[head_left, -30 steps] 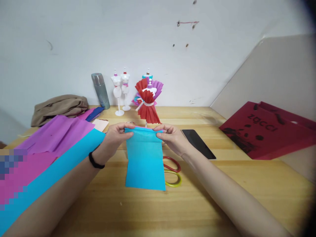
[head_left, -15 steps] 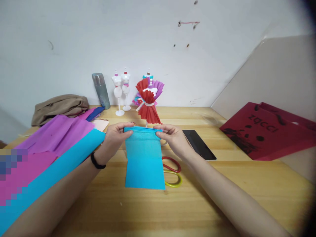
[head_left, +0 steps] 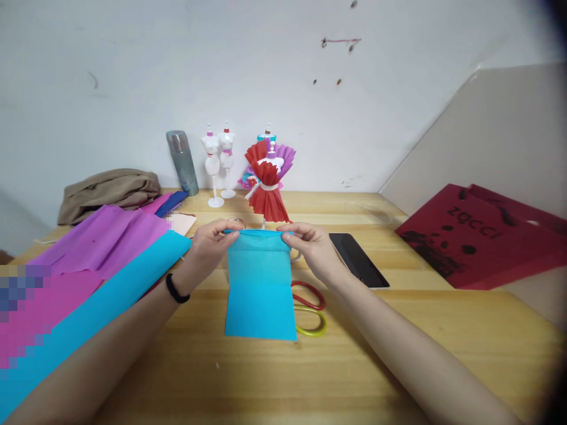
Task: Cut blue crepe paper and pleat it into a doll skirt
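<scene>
A rectangular piece of blue crepe paper [head_left: 260, 283] hangs from both hands, its lower part lying on the table and its far edge folded over. My left hand [head_left: 211, 248] pinches the far left corner between thumb and fingers. At the opposite corner, my right hand [head_left: 312, 247] grips the folded edge the same way. Scissors with one red and one yellow handle loop [head_left: 312, 321] lie partly under the paper, their blades hidden. Just beyond the hands stands a small white dress form [head_left: 269, 189] dressed in pleated red and purple paper.
Two bare mini dress forms [head_left: 212, 162] and a thermos [head_left: 182, 162] stand along the wall. Purple, pink and blue paper sheets [head_left: 106, 236] and a brown cloth [head_left: 108, 192] fill the left side. On the right are a phone [head_left: 358, 260] and a red paper bag [head_left: 478, 248].
The folded band at the paper's far edge looks narrower and flatter, tipped slightly away. Both hands keep their pinch and have shifted only a little.
</scene>
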Available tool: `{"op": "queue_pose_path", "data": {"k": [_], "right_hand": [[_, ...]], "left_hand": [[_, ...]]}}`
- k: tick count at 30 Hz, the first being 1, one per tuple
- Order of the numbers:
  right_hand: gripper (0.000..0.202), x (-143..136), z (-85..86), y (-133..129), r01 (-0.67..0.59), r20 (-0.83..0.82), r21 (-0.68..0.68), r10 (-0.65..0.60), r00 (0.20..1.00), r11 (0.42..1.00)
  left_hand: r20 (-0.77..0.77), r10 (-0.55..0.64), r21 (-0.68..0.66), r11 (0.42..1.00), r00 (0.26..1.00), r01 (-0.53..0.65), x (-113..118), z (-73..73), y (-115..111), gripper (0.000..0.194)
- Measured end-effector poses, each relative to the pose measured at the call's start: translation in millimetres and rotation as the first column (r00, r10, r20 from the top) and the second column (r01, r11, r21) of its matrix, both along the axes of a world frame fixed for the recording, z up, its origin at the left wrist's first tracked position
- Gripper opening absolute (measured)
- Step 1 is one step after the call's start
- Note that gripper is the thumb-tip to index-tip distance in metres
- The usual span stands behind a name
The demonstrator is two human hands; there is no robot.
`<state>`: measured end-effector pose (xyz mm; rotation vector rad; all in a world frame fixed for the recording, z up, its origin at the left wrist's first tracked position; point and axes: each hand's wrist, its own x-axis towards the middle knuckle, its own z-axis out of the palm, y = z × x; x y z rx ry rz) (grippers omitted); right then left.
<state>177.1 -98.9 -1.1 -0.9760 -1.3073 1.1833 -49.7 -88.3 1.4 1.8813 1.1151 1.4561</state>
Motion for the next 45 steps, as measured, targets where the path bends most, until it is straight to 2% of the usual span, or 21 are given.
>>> {"op": "queue_pose_path", "data": {"k": [4, 11, 16, 18, 22, 25, 29, 34, 39, 45], "right_hand": [[0.018, 0, 0.0, 0, 0.020, 0.063, 0.057, -0.023, 0.998, 0.998], [0.015, 4, 3.5, 3, 0.037, 0.162, 0.139, -0.060, 0.985, 0.990], [0.017, 5, 7.7, -1, 0.016, 0.283, 0.208, -0.076, 0.956, 0.978], [0.018, 4, 8.4, -1, -0.001, 0.254, 0.182, -0.045, 0.966, 0.983], [0.022, 5, 7.4, 2, -0.052, 0.089, 0.077, 0.045, 0.995, 0.996], [0.023, 5, 6.9, 4, -0.085, 0.006, 0.031, 0.085, 0.996, 0.996], [0.024, 5, 7.1, 3, -0.078, -0.002, 0.013, 0.078, 0.997, 0.997], [0.022, 4, 6.9, 3, -0.018, 0.022, 0.076, 0.016, 1.000, 0.997], [0.020, 4, 7.0, 2, 0.043, 0.050, 0.155, -0.052, 0.997, 0.987], [0.022, 8, 3.7, 6, -0.016, -0.001, 0.084, 0.017, 1.000, 0.996]], "left_hand": [[-0.057, -0.010, 0.080, 0.997, 0.998, 0.014, -2, -0.1, 2, 0.009], [-0.079, -0.083, -0.171, 0.983, 0.993, 0.069, 3, 8.1, -7, 0.012], [-0.062, -0.072, -0.195, 0.979, 0.995, 0.059, 5, 11.3, -8, 0.012], [-0.056, -0.057, -0.190, 0.981, 0.997, 0.046, 5, 13.6, -8, 0.011], [-0.032, -0.041, -0.219, 0.975, 0.999, 0.033, 2, 17.4, -8, 0.012], [-0.059, -0.026, -0.174, 0.985, 0.998, 0.016, -2, 17.4, -7, 0.012], [-0.139, 0.009, -0.047, 0.999, 0.990, -0.016, -5, 17.3, -6, 0.010], [-0.157, 0.049, 0.003, 0.999, 0.986, -0.049, -5, 20.6, -9, 0.009], [-0.105, 0.018, -0.042, 0.999, 0.994, -0.023, -5, 20.4, -8, 0.008], [-0.010, -0.069, -0.132, 0.989, 0.998, 0.067, -8, 16.8, -1, 0.012]]}}
